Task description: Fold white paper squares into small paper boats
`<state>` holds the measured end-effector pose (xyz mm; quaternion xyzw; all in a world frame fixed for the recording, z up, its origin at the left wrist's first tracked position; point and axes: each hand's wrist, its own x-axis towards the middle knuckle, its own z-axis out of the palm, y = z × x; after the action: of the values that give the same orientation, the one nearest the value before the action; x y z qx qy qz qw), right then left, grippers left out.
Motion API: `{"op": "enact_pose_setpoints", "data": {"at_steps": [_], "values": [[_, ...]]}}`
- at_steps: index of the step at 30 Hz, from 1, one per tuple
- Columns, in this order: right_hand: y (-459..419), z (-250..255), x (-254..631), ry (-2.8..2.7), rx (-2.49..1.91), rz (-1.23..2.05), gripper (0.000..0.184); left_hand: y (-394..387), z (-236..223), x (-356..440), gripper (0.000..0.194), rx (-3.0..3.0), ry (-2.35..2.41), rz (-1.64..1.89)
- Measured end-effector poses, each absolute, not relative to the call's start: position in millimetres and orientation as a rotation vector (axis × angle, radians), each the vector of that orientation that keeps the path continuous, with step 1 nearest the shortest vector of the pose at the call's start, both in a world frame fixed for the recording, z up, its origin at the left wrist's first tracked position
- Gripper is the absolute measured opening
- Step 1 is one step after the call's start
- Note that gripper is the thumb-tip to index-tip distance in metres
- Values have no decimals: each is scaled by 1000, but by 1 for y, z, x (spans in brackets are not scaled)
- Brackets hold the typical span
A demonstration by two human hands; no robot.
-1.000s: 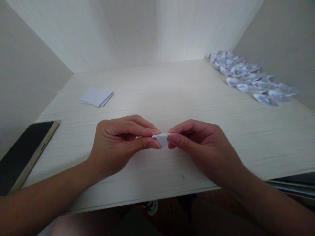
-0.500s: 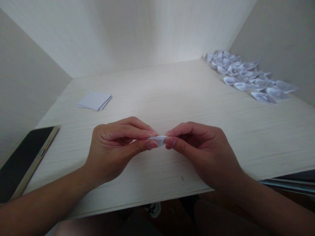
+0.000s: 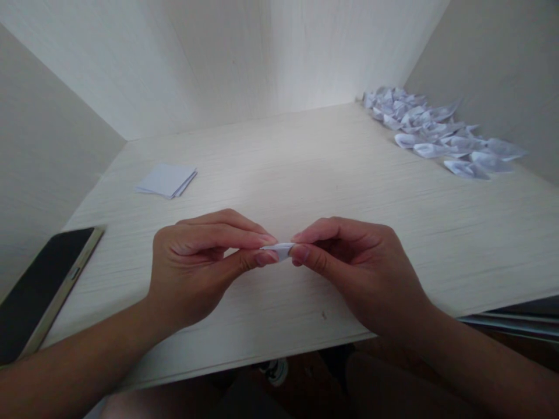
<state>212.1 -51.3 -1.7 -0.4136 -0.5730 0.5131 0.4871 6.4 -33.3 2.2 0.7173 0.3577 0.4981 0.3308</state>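
Note:
A small piece of folded white paper [image 3: 283, 251] is held between my two hands, just above the table near its front edge. My left hand [image 3: 203, 265] pinches its left end between thumb and fingers. At the right end, the thumb and forefinger of my right hand [image 3: 364, 267] are closed on it. Only the short middle stretch shows, with layered edges along the top; the fingertips cover both ends.
Several folded white paper pieces [image 3: 437, 131] lie in a heap by the right wall. A stack of square white paper [image 3: 166, 180] rests at the left on the pale table [image 3: 279, 169]. A smartphone [image 3: 48, 285] lies near the left edge.
My left hand has shifted very slightly left along the folded paper. My right hand keeps nearly the same pinch, and the whole view has moved a little.

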Motion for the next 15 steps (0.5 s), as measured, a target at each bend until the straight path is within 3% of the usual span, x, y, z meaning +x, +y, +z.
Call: {"op": "enact_pose_setpoints", "data": {"at_steps": [6, 15], "values": [[-54, -3, 210, -1474, -1057, 1070, 5, -37, 1, 8, 20, 1816, 928, 1298], [-58, -3, 209, -1591, -1060, 907, 7, -41, 1, 7, 15, 1818, 956, 1224]]}}
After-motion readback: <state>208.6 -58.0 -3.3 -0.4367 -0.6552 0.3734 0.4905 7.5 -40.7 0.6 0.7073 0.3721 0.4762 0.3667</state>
